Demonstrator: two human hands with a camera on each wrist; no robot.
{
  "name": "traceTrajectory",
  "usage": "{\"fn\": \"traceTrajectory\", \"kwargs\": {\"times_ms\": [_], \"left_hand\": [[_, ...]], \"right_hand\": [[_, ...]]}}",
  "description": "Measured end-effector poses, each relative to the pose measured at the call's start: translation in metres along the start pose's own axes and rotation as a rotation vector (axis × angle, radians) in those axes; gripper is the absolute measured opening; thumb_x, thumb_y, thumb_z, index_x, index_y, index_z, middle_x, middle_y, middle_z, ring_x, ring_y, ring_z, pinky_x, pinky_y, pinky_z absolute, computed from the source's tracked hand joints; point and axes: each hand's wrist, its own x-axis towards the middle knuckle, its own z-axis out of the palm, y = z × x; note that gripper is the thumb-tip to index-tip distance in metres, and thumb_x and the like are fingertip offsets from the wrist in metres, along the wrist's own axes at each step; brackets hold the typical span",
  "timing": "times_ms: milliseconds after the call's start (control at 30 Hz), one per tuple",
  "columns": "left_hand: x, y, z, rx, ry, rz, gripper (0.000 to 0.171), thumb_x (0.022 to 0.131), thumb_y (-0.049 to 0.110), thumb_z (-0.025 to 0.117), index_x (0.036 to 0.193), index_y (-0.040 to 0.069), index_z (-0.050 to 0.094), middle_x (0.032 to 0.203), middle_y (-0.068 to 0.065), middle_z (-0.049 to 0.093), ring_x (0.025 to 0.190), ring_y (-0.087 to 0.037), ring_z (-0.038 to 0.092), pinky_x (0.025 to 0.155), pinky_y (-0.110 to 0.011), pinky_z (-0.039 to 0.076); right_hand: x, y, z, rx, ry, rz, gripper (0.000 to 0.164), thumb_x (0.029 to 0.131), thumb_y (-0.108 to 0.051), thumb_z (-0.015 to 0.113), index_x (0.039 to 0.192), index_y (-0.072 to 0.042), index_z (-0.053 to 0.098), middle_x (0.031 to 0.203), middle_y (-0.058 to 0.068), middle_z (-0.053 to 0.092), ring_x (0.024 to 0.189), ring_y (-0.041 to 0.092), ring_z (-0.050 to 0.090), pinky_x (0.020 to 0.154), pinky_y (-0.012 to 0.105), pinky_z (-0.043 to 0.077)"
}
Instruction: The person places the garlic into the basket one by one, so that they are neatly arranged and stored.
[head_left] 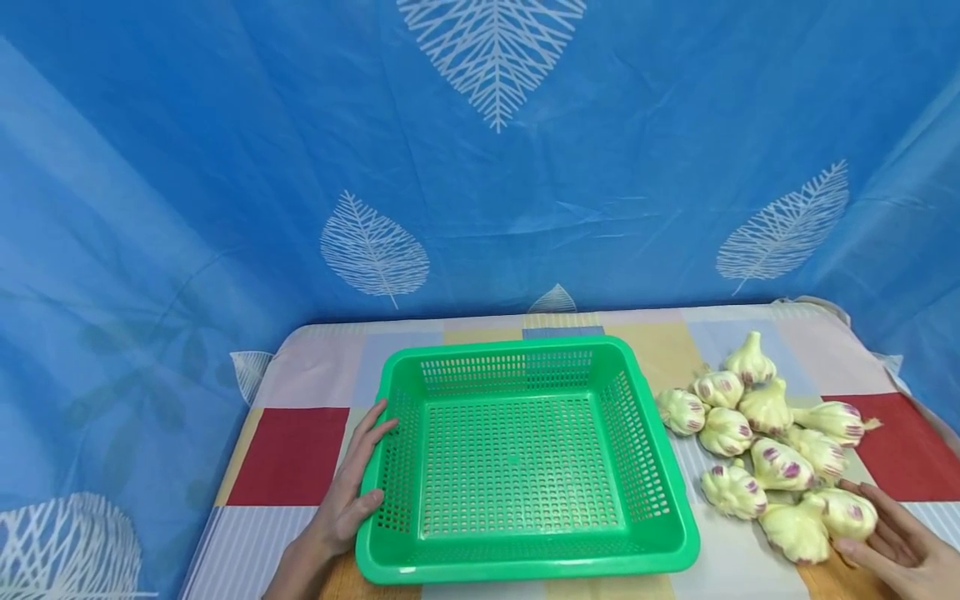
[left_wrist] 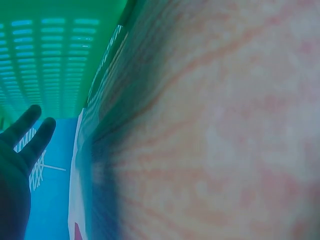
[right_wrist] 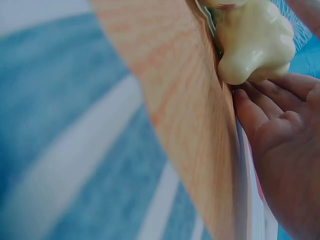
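In the head view, a green plastic basket (head_left: 525,572) with perforated walls and floor stands at the middle of the table, nothing inside it. My left hand (head_left: 348,500) rests along its left side, fingers spread and mostly straight, fingertips and thumb at the rim. The left wrist view has two extended fingers (left_wrist: 35,135) beside the slotted wall. To the right lies a pile of several garlic bulbs (head_left: 780,462), pale with purple streaks. My right hand (head_left: 900,542) holds the nearest right bulb (head_left: 849,512) between thumb and fingers. The right wrist view shows a pale bulb (right_wrist: 257,45) against the fingers.
A patchwork cloth (head_left: 288,454) covers most of the table, with bare wood (head_left: 367,581) along the front edge. Blue curtains (head_left: 600,208) with white leaf prints hang behind and at both sides. The garlic pile sits close to the basket's right wall.
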Motion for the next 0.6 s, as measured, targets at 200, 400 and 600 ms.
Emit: {"fn": "traceTrajectory", "kwargs": {"times_ms": [200, 400, 600], "left_hand": [[0.000, 0.000, 0.000, -0.006, -0.003, 0.008, 0.067, 0.094, 0.029, 0.046, 0.151, -0.004, 0.035, 0.164, -0.019, 0.012, 0.147, -0.029, 0.019, 0.094, -0.039, 0.052], [0.001, -0.001, 0.000, 0.000, -0.005, 0.022, 0.067, 0.094, 0.029, 0.046, 0.151, -0.005, 0.035, 0.164, -0.020, 0.013, 0.147, -0.030, 0.019, 0.095, -0.039, 0.051], [0.001, 0.000, 0.000, 0.013, -0.002, 0.024, 0.067, 0.094, 0.029, 0.045, 0.151, -0.004, 0.035, 0.164, -0.020, 0.013, 0.147, -0.031, 0.018, 0.097, -0.039, 0.050]], "right_hand": [[0.004, 0.003, 0.000, 0.019, 0.023, -0.013, 0.086, 0.100, -0.019, 0.064, 0.162, -0.029, 0.006, 0.131, -0.035, 0.030, 0.113, -0.028, 0.031, 0.081, 0.001, 0.040], [0.008, -0.003, 0.001, -0.090, 0.073, 0.112, 0.085, 0.099, -0.032, 0.065, 0.160, -0.001, 0.014, 0.154, 0.012, 0.040, 0.097, -0.026, 0.039, 0.071, 0.008, 0.048], [0.011, -0.010, 0.001, -0.145, 0.088, 0.228, 0.084, 0.100, -0.033, 0.063, 0.157, 0.007, 0.017, 0.149, 0.042, 0.029, 0.144, 0.023, 0.028, 0.063, 0.006, 0.044]]}}
